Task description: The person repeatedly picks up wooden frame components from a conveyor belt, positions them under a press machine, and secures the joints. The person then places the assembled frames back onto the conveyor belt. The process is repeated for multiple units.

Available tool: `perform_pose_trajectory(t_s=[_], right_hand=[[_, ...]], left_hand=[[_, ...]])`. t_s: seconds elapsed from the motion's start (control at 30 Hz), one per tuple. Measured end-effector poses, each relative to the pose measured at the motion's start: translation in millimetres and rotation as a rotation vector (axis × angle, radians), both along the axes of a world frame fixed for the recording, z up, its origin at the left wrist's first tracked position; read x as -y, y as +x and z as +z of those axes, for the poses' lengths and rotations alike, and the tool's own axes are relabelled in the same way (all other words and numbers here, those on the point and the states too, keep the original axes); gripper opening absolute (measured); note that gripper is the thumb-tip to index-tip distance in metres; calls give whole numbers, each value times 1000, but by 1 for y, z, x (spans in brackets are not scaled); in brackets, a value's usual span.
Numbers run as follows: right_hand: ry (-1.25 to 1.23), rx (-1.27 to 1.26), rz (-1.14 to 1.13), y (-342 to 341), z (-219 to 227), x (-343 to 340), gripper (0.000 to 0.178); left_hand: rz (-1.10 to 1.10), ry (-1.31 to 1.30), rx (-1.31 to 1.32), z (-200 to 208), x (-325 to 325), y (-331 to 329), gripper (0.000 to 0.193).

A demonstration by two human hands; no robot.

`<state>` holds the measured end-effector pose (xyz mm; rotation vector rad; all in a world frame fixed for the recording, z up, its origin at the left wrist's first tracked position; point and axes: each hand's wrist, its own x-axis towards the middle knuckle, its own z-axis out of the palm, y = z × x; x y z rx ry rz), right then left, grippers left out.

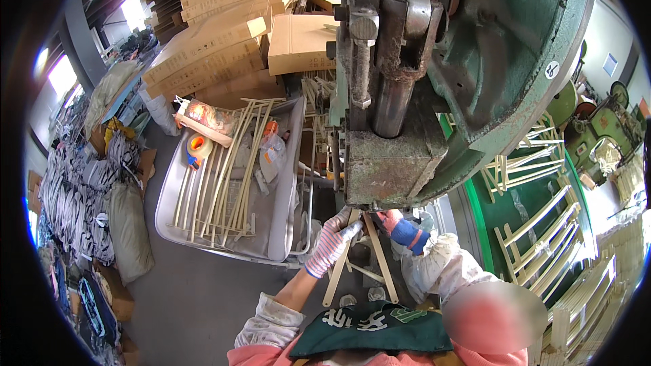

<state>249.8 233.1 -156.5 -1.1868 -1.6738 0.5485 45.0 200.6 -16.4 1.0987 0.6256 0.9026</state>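
Directly under the ram block [390, 169] of a large green press [502, 47], two cream flat bars [381, 257] meet at the top and spread toward me like an upside-down V. My left hand [333, 238], in a white glove with red and blue stripes, is closed round the left bar near its upper end. On the other side, my right hand [405, 230], in a blue and red glove, is closed by the top of the right bar. The block partly hides its fingertips. Where the bars join is also hidden by the block.
A pale tub [288, 230] on the left holds long cream bars [224, 176], a tape roll [198, 145] and a plastic bag [272, 156]. Cardboard boxes [210, 47] are stacked behind. Cream frames [542, 244] lie on a green-edged surface at right. Grey bundles [81, 196] stand far left.
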Motion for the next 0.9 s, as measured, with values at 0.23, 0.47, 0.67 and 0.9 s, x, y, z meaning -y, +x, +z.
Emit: perform_pose_trajectory(t_s=[0.23,0.47,0.67,0.9], right_hand=[[-478,-412,106,-10,57,26,22],[-567,-510,114,-18,82,24,27],[-546,-579,163,-20,85,32,31],[-455,-387,180,-21,60,32,30]], left_hand=[[9,-49,-82,-1,3,-2,29],[-82,94,-208,3,-4,-8,29],[-177,291,-413,3,-12,-14,34],[-146,180,-359,2,-13,-12,38]])
